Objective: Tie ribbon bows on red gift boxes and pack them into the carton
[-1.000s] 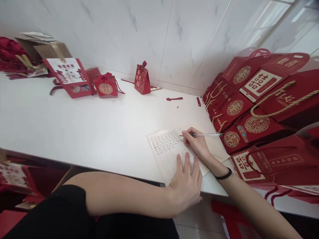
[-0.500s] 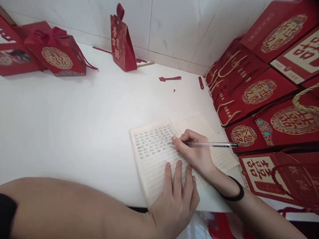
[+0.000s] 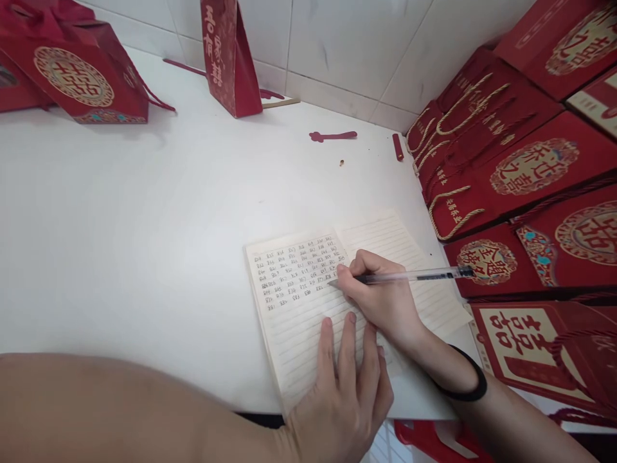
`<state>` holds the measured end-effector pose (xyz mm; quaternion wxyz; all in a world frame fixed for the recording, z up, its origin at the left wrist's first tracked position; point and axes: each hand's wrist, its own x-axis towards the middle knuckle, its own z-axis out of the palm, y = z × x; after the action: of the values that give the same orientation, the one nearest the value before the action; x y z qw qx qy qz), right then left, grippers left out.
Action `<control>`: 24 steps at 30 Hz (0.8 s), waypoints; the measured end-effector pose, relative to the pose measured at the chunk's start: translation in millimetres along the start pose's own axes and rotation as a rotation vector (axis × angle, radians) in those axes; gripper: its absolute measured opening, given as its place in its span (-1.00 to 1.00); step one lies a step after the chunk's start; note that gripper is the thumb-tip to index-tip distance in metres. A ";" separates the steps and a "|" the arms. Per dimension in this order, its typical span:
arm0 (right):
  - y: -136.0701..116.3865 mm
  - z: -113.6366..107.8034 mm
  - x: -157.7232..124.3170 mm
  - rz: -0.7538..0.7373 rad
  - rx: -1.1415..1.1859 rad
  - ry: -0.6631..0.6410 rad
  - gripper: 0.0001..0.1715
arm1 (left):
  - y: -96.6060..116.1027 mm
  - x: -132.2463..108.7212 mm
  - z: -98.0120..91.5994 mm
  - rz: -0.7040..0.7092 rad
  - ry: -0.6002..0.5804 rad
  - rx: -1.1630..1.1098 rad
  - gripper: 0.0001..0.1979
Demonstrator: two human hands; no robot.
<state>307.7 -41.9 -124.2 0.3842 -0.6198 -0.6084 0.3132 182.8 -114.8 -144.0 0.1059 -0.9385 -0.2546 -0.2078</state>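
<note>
An open lined notebook [image 3: 299, 334] lies at the front edge of the white table. Rows of small handwritten numbers fill the upper part of its left page. My right hand [image 3: 385, 289] grips a clear pen [image 3: 414, 274], its tip at the end of the lower written rows and its dark rear end pointing right. A black band [image 3: 475, 386] circles the right wrist. My left hand [image 3: 344, 392] lies flat on the lower left page with its fingers stretched out, steadying the paper below the writing.
Red gift boxes and bags [image 3: 530, 161] with rope handles are stacked along the right side. A red box [image 3: 96, 77] and a tall red box [image 3: 231, 64] stand at the back by the tiled wall. A red strip [image 3: 337, 136] and a small red tube [image 3: 398, 147] lie on the table [image 3: 159, 212].
The view has tilted down and come closer, so the back boxes sit higher in the picture. The pen stays on the left page in my right hand; my left hand stays on the paper.
</note>
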 end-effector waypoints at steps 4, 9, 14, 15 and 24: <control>0.0 0.1 -0.5 -0.021 0.000 0.012 -0.62 | 0.6 0.6 0.3 -0.018 0.018 0.017 -0.72; 0.1 -0.3 -0.4 -0.030 -0.015 0.016 -0.63 | 0.8 1.0 0.4 -0.014 0.010 0.027 -0.72; 0.3 -0.3 -0.2 -0.033 -0.040 0.043 -0.62 | 0.8 0.7 0.7 -0.019 0.028 0.035 -0.72; 0.2 -0.3 -0.1 -0.037 -0.046 0.043 -0.62 | 0.8 0.5 0.9 -0.019 0.030 0.034 -0.72; 0.3 -1.8 0.9 -0.063 -0.070 0.040 -0.63 | -1.6 1.6 -1.9 -0.002 0.000 0.044 -0.72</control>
<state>309.5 -41.2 -123.5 0.3841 -0.6196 -0.6302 0.2672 182.6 -113.3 -141.4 0.1263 -0.9358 -0.2600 -0.2020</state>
